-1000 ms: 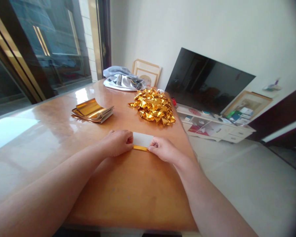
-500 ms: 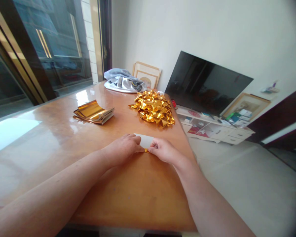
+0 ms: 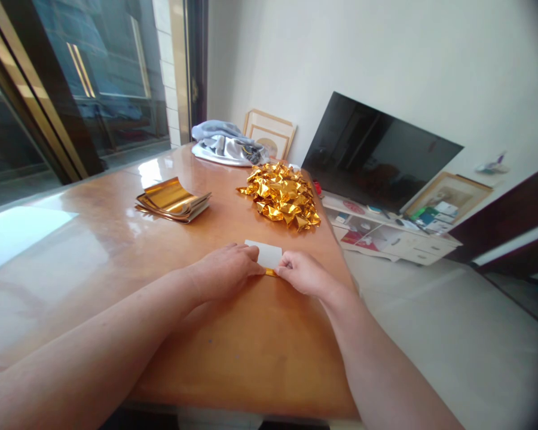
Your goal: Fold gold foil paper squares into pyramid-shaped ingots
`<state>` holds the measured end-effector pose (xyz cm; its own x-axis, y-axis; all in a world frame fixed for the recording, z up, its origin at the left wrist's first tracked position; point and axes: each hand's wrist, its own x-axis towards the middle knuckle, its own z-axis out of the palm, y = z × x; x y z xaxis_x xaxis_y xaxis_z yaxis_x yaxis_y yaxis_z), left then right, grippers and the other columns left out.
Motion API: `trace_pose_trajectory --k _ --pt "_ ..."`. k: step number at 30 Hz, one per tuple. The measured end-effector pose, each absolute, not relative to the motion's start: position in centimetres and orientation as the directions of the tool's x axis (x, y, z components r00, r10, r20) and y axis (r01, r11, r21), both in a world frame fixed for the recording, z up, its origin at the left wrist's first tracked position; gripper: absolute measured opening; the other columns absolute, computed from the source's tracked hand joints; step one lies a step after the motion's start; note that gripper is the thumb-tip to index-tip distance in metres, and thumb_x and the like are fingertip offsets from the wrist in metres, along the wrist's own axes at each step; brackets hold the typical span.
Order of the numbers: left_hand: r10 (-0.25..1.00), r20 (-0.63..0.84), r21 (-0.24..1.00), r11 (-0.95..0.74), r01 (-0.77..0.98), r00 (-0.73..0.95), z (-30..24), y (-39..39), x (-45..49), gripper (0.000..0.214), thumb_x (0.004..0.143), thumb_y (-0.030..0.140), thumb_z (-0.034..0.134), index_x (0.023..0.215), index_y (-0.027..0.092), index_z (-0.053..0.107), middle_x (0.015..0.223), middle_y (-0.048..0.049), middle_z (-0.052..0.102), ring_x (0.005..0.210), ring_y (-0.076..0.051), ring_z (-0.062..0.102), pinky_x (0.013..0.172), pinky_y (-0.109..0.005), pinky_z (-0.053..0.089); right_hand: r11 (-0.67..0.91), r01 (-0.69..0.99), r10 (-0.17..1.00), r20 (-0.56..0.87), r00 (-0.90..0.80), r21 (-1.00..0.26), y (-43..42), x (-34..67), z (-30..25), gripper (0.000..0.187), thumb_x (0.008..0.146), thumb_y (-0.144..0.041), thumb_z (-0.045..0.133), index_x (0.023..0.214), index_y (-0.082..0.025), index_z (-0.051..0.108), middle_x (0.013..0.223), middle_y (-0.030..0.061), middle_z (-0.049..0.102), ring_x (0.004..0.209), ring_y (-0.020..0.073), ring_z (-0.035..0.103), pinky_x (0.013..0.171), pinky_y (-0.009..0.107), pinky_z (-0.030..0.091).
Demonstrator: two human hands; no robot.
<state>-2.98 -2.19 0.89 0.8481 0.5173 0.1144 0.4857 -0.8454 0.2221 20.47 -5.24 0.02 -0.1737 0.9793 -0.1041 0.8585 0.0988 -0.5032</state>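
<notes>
A small sheet of foil paper (image 3: 269,255) lies on the wooden table with its pale side up. Its near edge is folded over and shows a narrow gold strip. My left hand (image 3: 233,267) grips the left end of that fold, fingers closed and resting partly over the sheet. At the right end, my right hand (image 3: 302,272) pinches the fold between thumb and curled fingers. Just beyond the sheet sits a heap of folded gold foil pieces (image 3: 284,197). A stack of gold foil sheets (image 3: 173,200), slightly curled, lies to the left.
The glossy wooden table (image 3: 197,364) has its right edge close to my right forearm. Bundled grey-blue cloth (image 3: 228,143) lies at the far end. Beyond stand a television (image 3: 381,155) and a white cabinet (image 3: 403,242). Glass doors are at the left.
My right hand has slid slightly right along the fold, away from my left hand, so more of the gold strip shows between them. The view has shifted a little.
</notes>
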Motion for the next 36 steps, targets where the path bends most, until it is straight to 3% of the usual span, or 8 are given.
trace_pose_trajectory --k 3,8,14,18,22,27,31,36 --pt "0.515 0.106 0.198 -0.849 0.490 0.851 1.2 -2.3 -3.1 0.031 0.096 0.029 0.048 0.112 0.034 0.074 0.092 -0.0063 0.061 0.082 -0.021 0.058 0.077 -0.034 0.040 0.100 0.863 0.980 -0.103 -0.173 -0.495 -5.3 20.4 0.0 0.018 0.086 -0.034 0.060 0.076 -0.019 0.061 0.074 -0.0006 0.067 0.063 0.0133 0.055 0.055 0.022 0.031" --pt "0.518 0.098 0.164 -0.851 0.500 0.850 1.5 -2.5 -3.1 0.032 0.099 0.036 0.045 0.110 0.035 0.075 0.093 -0.0069 0.059 0.082 -0.021 0.056 0.072 -0.033 0.036 0.099 0.890 0.984 -0.089 -0.154 -0.445 -5.7 20.5 0.3 0.017 0.087 -0.036 0.062 0.079 -0.021 0.061 0.080 -0.0004 0.069 0.067 0.0137 0.056 0.056 0.022 0.030" --pt "0.508 0.110 0.136 -0.859 0.494 0.854 1.3 -2.5 -3.1 0.031 0.097 0.032 0.048 0.112 0.037 0.074 0.094 -0.0068 0.059 0.083 -0.021 0.057 0.072 -0.034 0.035 0.028 0.966 0.999 -0.020 -0.034 -0.258 -6.6 20.7 1.9 0.016 0.092 -0.031 0.057 0.081 -0.021 0.063 0.082 0.0010 0.069 0.069 0.0147 0.056 0.058 0.025 0.029" --pt "0.496 0.141 0.134 -0.867 0.479 0.857 1.1 -2.4 -3.2 0.030 0.098 0.034 0.047 0.110 0.038 0.075 0.094 -0.0065 0.059 0.085 -0.022 0.058 0.074 -0.035 0.036 0.194 0.975 0.978 0.105 -0.182 -0.113 -8.1 19.0 3.1 0.020 0.097 -0.025 0.049 0.097 -0.022 0.069 0.099 0.0063 0.070 0.089 0.0191 0.060 0.071 0.028 0.037" --pt "0.498 0.153 0.149 -0.865 0.478 0.854 1.2 -2.4 -3.2 0.030 0.098 0.035 0.048 0.109 0.037 0.076 0.094 -0.0072 0.059 0.086 -0.022 0.058 0.075 -0.036 0.037 0.298 0.953 0.953 0.046 -0.300 0.057 -9.9 16.5 3.4 0.029 0.100 -0.022 0.043 0.106 -0.020 0.071 0.105 0.0113 0.070 0.102 0.0260 0.057 0.084 0.034 0.039" --pt "0.509 0.165 0.157 -0.859 0.487 0.845 1.0 -2.5 -3.2 0.031 0.098 0.040 0.047 0.109 0.038 0.076 0.094 -0.0074 0.059 0.083 -0.022 0.057 0.077 -0.036 0.038 0.287 0.944 0.958 -0.048 -0.283 0.164 -10.9 14.3 3.5 0.030 0.100 -0.032 0.048 0.110 -0.016 0.072 0.109 0.0158 0.070 0.106 0.0326 0.055 0.089 0.042 0.038" --pt "0.518 0.168 0.169 -0.853 0.494 0.839 0.8 -2.4 -3.1 0.030 0.098 0.042 0.048 0.108 0.038 0.077 0.098 -0.0077 0.061 0.090 -0.024 0.058 0.080 -0.037 0.038 0.274 0.936 0.962 -0.064 -0.266 0.222 -11.4 13.9 3.7 0.042 0.099 -0.048 0.052 0.116 -0.014 0.070 0.111 0.0179 0.070 0.108 0.0348 0.054 0.091 0.045 0.035" --pt "0.528 0.173 0.189 -0.846 0.498 0.832 0.4 -2.2 -3.0 0.032 0.097 0.042 0.048 0.111 0.037 0.076 0.099 -0.0091 0.062 0.090 -0.024 0.058 0.083 -0.039 0.038 0.227 0.941 0.974 -0.033 -0.226 0.250 -12.7 15.5 3.4 0.056 0.099 -0.060 0.045 0.127 -0.016 0.065 0.116 0.0177 0.069 0.108 0.0350 0.055 0.092 0.047 0.034"
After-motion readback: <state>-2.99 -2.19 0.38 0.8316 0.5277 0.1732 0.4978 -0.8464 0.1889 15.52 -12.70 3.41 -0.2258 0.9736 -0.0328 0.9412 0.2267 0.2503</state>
